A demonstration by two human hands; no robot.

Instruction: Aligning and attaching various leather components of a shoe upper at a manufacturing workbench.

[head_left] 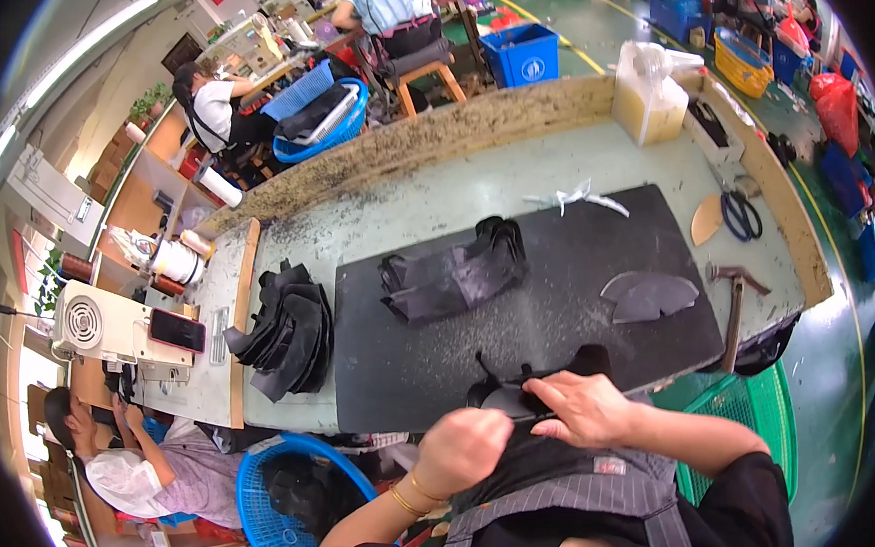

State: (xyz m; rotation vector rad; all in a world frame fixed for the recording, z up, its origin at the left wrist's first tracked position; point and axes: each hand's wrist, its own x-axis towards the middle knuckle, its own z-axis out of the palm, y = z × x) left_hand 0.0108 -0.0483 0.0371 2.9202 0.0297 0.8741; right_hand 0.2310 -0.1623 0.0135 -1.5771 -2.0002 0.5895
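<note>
Observer 1: The workshop has a green floor, and a pale workbench [381,210] with a raised wooden rim [446,140] stands in front of us. What lies on it?

Observer 2: A black mat [580,237], dusted with debris. On it: 1 bundle of black pieces [457,275], 1 flat dark cutout [648,297] and some white strips [582,196] at the far edge. A layered black stack [288,335] sits beside the mat, on its left.

Observer 1: State the position of the workpiece and both hands.

Observer 2: The black workpiece [498,394] is at the mat's near edge, in front of the person. The right hand [590,408] lays extended fingers on it, thumb apart. The left hand [462,451] is curled into a fist beside it; from here I cannot tell whether it pinches anything.

Observer 1: Tools?

Observer 2: 1 hammer [735,312] at the mat's right edge; 1 pair of scissors [742,215] farther back. A blue basket [255,503] stands below the bench, left of the person.
</note>
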